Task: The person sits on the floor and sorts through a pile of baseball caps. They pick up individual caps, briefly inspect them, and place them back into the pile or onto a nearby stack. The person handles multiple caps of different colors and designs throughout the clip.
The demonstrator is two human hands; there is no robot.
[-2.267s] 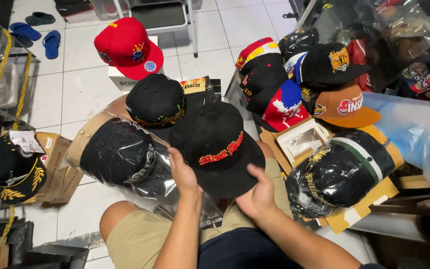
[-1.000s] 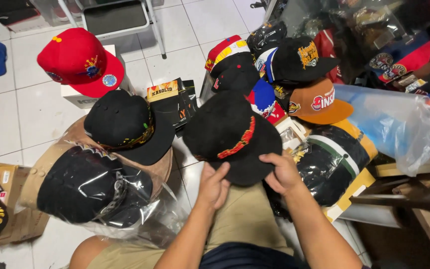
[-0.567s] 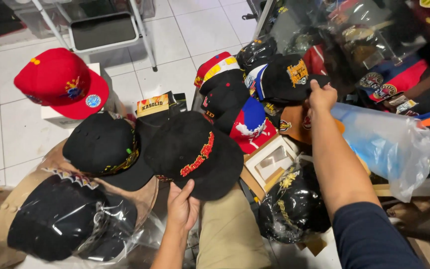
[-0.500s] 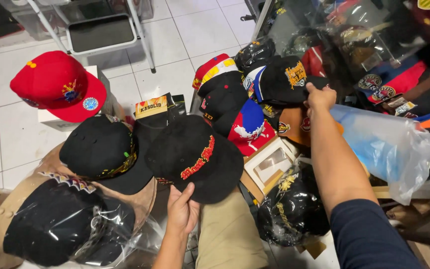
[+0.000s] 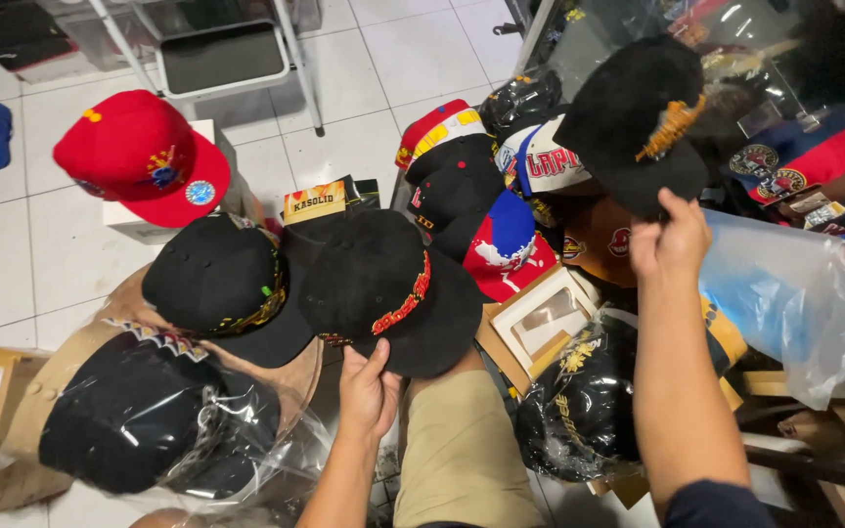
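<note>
My left hand [image 5: 368, 393] grips the brim of a black cap with red embroidery [image 5: 383, 288], held low over my lap. My right hand [image 5: 670, 240] is raised to the right and pinches the brim of a black cap with a gold emblem [image 5: 638, 117], lifted above the pile of caps. A second black cap with gold stitching [image 5: 215, 284] rests just left of the cap in my left hand, on a brown box.
A red cap [image 5: 141, 166] sits on a white box at the left. Bagged black caps [image 5: 149, 420] lie at lower left and another bagged cap [image 5: 579, 411] at lower right. Colourful caps [image 5: 501, 196] crowd the middle right, beside a clear plastic bag [image 5: 794, 293] and a small open box [image 5: 540, 323].
My right hand left the red-lettered cap, reached to the pile at the right and lifted a black gold-emblem cap off it. My left hand kept hold of the red-lettered cap.
</note>
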